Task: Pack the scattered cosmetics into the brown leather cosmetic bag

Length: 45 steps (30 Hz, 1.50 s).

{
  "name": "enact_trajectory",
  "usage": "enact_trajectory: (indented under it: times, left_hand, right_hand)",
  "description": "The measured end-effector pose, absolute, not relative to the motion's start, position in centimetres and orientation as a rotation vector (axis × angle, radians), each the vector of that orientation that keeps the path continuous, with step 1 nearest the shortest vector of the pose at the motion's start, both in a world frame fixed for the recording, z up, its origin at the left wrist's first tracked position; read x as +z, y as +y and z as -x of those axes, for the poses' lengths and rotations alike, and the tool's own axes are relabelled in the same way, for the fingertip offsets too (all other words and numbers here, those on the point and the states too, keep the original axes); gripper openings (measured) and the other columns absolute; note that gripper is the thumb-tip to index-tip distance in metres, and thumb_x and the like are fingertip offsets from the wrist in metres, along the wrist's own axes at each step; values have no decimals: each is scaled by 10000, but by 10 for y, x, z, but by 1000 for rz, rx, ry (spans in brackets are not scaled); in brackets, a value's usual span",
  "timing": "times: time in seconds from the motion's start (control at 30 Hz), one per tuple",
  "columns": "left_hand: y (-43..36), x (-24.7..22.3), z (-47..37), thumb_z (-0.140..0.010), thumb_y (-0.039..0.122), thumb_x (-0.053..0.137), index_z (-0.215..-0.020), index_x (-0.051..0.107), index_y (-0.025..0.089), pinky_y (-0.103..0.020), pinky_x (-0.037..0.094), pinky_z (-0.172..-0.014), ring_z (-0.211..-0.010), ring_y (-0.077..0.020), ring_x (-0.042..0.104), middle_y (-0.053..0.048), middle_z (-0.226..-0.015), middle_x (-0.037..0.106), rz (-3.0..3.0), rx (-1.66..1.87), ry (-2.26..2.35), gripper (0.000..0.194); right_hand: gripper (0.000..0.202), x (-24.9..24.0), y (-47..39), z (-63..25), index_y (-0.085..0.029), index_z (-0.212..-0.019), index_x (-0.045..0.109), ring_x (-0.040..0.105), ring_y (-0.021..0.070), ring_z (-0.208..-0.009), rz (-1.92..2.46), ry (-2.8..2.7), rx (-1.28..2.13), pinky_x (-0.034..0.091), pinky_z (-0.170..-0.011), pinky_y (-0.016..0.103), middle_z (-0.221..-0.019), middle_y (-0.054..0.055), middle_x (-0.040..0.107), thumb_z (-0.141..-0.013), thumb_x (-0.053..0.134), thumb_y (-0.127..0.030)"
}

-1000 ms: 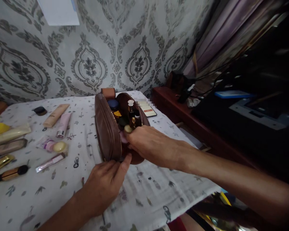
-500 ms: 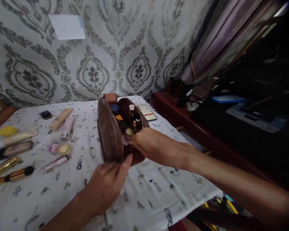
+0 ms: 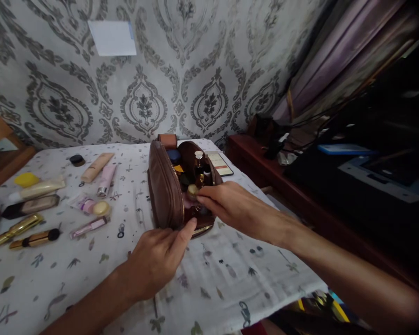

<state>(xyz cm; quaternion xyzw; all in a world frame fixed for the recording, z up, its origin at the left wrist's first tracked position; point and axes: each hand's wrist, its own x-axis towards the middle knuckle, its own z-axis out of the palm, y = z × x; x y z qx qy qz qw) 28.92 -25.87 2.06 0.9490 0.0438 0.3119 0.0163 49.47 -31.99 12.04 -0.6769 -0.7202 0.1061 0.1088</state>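
Observation:
A brown cosmetic bag stands unzipped on the patterned white cloth. Inside it are a dark bottle with a pale cap, a dark blue round item and other partly hidden items. My right hand reaches in over the right side, its fingers pinched together at a small round jar with a pale gold lid. At the bag's front, my left hand grips the zippered edge with the thumb side at the opening; its other fingertips are partly hidden against the bag.
On the cloth to the left lie several tubes, including a pink tube and a peach tube, a gold lipstick tube and a lip gloss. Behind the bag is a phone. A dark red wooden ledge runs along the right.
The view has shifted slightly left, so everything appears further right. My right hand has risen a little within the bag. My left hand stays at the front edge, which has folded slightly outward.

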Motion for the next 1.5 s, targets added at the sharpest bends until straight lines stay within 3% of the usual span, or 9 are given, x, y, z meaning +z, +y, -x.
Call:
enact_trajectory:
  times: [0.23,0.37,0.47,0.63,0.77,1.0,1.13,1.3,1.5]
  left_hand:
    - [-240,39,-258,-970,109,420,-1169,552,96,-236,497,-525,-541,-126,611,0,-661,661,-2912,1109,299,239]
    - [-205,21,-210,-978,157,405,-1024,634,152,-281,526,-640,-684,-172,643,-50,-749,683,-2974,1041,745,233]
    - [-176,10,-171,-966,207,438,-1020,653,172,-367,513,-851,-921,-220,640,-86,-970,714,-2811,951,1100,225]
    - [-147,6,-132,-957,337,441,-1008,669,162,-301,466,-719,-829,-200,622,-62,-986,708,-2356,846,1261,292]
    - [-150,7,-122,-937,390,482,-970,669,157,-301,438,-717,-838,-213,608,-61,-933,691,-2322,766,1233,301]
    - [-160,5,-126,-920,272,533,-1039,642,186,-329,431,-807,-920,-228,567,-67,-968,641,-2617,466,1087,183]
    - [-161,0,-130,-925,232,515,-1043,621,174,-327,430,-832,-946,-221,560,-69,-995,624,-2563,509,1015,169]
    - [-163,-3,-137,-919,282,544,-1017,618,163,-285,419,-751,-831,-183,549,-45,-932,593,-2456,559,929,172]
    - [-167,2,-145,-905,347,563,-991,631,176,-259,396,-665,-756,-160,517,-21,-872,572,-2241,635,886,204]
  right_hand:
    - [259,117,-337,-474,-196,-886,690,589,121,-530,1523,-1857,140,430,-522,229,-694,14,693,-985,479,-307]
    - [199,87,-346,-446,-202,-1002,676,666,139,-641,1218,-1991,144,496,-603,234,-831,48,744,-982,478,-214]
    - [267,61,-343,-419,-186,-937,687,651,151,-662,1153,-2123,401,493,-626,251,-759,54,709,-990,426,-215]
    - [254,21,-303,-363,-159,-839,653,537,101,-510,1188,-1812,1091,402,-524,215,-582,-22,571,-944,444,-260]
    - [168,-8,-255,-322,-163,-900,634,581,99,-523,1124,-1085,1493,396,-471,198,-699,-8,611,-824,546,-284]
    - [248,-39,-222,-314,-178,-945,606,570,117,-531,1075,-1048,1221,458,-532,237,-630,-27,609,-774,596,-358]
    - [312,-42,-226,-317,-189,-1012,591,609,117,-596,1061,-1081,1194,479,-528,239,-802,-3,603,-782,608,-399]
    - [361,-40,-226,-316,-195,-1042,577,612,124,-616,1109,-1056,1177,487,-521,249,-898,18,572,-763,635,-418]
    - [303,-40,-224,-318,-207,-936,591,588,144,-597,1041,-1062,1246,481,-542,266,-739,-5,606,-754,660,-439]
